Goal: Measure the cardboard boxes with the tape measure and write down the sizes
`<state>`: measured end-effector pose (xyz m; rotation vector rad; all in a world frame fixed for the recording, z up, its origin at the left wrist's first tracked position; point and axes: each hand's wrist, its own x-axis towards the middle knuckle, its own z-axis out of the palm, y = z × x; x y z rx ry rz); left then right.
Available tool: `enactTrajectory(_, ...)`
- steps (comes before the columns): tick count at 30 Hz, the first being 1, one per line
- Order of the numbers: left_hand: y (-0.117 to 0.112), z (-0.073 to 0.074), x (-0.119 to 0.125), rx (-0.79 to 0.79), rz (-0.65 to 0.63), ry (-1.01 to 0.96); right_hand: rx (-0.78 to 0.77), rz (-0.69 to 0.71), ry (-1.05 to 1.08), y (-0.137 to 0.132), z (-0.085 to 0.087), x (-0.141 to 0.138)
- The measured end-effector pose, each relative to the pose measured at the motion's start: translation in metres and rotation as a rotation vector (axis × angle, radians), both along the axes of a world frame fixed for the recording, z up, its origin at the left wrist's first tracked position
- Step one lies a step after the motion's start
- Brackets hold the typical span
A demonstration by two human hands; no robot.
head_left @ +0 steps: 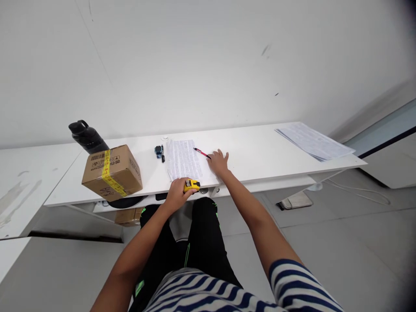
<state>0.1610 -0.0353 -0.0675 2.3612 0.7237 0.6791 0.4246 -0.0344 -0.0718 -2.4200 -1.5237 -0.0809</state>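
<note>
My left hand (177,193) is closed around a yellow tape measure (191,185) at the near edge of the white table (260,149). My right hand (219,163) lies on the tabletop with its fingers spread, holding nothing. Its fingertips are right beside a red pen (201,152), which lies next to a printed sheet of paper (183,158). The tape measure rests at the sheet's near corner.
A cardboard box with yellow tape (112,172) stands at the table's left, a black bottle (87,136) behind it. A small blue and black gadget (159,152) lies left of the sheet. A stack of printed papers (313,141) sits at the far right. Another box (128,216) is under the table.
</note>
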Motion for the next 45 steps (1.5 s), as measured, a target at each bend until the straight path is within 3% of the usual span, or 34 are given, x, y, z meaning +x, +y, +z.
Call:
enactTrajectory(4, 0.008, -0.017, 0.013, -0.086, 0.148, -0.008, -0.002, 0.093, -0.165, 0.001, -0.005, 0.006)
enactTrajectory(7, 0.012, -0.023, 0.016, -0.157, 0.269, 0.024, -0.043, 0.107, -0.069, 0.000, 0.000, 0.007)
enactTrajectory(11, 0.013, -0.019, 0.017, -0.223, 0.322, 0.064, -0.108, 0.095, 0.051, 0.003, 0.006, 0.010)
enactTrajectory(13, 0.012, -0.014, 0.017, -0.290, 0.336, 0.050, 0.054, 0.101, 0.226, -0.001, 0.007, 0.006)
enactTrajectory(16, 0.012, -0.013, 0.019, -0.389, 0.326, -0.021, 0.454, 0.228, 0.752, -0.017, 0.003, -0.012)
enactTrajectory(18, 0.013, -0.016, 0.021, -0.446, 0.323, -0.099, 0.532, 0.300, 0.945, -0.031, -0.002, -0.027)
enactTrajectory(22, 0.016, -0.025, 0.027, -0.559, 0.356, -0.257, 0.388, 0.367, 0.967, -0.046, -0.008, -0.044)
enactTrajectory(27, 0.017, -0.027, 0.031, -0.677, 0.332, -0.380, 0.426, 0.273, 0.931, -0.044, -0.014, -0.045)
enactTrajectory(30, 0.017, -0.023, 0.032, -0.750, 0.291, -0.430, 0.399, 0.220, 0.901, -0.042, -0.019, -0.047)
enactTrajectory(35, 0.017, -0.015, 0.033, -0.890, 0.230, -0.499, 0.356, 0.244, 0.846, -0.040, -0.022, -0.048)
enactTrajectory(45, 0.016, 0.005, 0.028, -0.930, 0.264, -0.527, 0.357, 0.283, 0.861, -0.038, -0.022, -0.049)
